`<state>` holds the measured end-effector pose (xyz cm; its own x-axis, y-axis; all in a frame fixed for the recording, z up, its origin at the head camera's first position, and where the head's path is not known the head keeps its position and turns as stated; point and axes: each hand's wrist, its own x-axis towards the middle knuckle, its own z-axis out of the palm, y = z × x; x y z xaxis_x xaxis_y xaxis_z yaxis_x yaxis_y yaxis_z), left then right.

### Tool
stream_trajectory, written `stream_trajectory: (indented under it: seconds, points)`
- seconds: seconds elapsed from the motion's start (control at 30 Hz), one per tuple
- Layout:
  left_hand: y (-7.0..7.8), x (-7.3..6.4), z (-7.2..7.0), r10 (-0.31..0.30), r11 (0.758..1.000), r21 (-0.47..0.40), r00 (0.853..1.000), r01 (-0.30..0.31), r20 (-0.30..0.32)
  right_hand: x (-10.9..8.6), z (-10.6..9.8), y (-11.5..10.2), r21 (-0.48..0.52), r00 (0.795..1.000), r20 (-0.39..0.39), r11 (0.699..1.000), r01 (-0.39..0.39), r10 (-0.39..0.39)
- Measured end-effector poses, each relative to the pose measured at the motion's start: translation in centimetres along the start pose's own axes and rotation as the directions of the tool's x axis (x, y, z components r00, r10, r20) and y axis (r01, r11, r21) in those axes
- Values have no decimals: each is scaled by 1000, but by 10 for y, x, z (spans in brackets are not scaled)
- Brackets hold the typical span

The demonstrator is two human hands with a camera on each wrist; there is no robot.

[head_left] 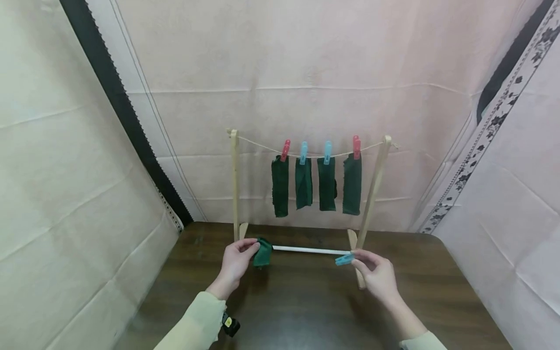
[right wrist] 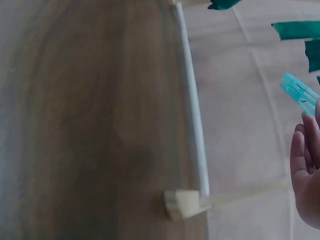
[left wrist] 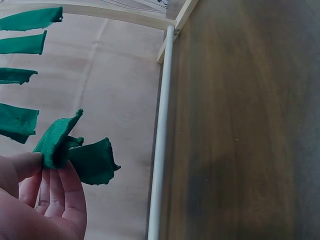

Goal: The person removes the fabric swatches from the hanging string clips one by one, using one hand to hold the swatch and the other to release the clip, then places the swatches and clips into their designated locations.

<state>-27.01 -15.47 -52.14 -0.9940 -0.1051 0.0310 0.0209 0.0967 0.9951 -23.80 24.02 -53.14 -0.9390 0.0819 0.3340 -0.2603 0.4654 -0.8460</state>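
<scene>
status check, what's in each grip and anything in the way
Left grip: pinching folded dark green fabric piece. Right grip: pinching light-blue plastic clothespin. Piece not yet on thin pale string. Possible obstruction: four hanging green fabric strips.

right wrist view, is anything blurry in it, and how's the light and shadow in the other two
Right wrist: dim, the wooden foot looks smeared, the blue clothespin crisper; head: brighter, with soft shadows and a faint sheen on the table; left wrist: dimmer than head, a soft dark shadow on the table, the held green cloth fairly sharp.
</scene>
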Motion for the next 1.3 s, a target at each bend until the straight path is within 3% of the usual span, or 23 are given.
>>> stream_trajectory:
  seconds: [0.3, 0.47, 0.77, 0.9, 1.13, 1.3]
  points:
    - [-10, -3, 2, -16, 1000, -4, 1000, 16, 15, -11, -18, 18, -3, 997, -31, 998, -66, 66]
    - [-21, -4, -1, -65, 997, -31, 998, 65, 4, -9, -21, 21, -26, 996, -42, 997, -74, 73]
    - [-63, -18, -26, -192, 981, 11, 980, 193, -56, -14, -22, 33, -19, 994, -34, 994, -107, 106]
    - [-75, -25, -40, -217, 974, 48, 972, 221, -89, -16, -24, 36, -11, 994, -36, 994, -105, 105]
    - [-88, -35, -55, -275, 959, 48, 957, 280, -89, -19, -29, 38, 7, 992, -31, 992, -125, 125]
    - [-87, -37, -59, -291, 952, 78, 954, 296, -69, -18, -32, 40, -9, 989, -19, 989, -147, 147]
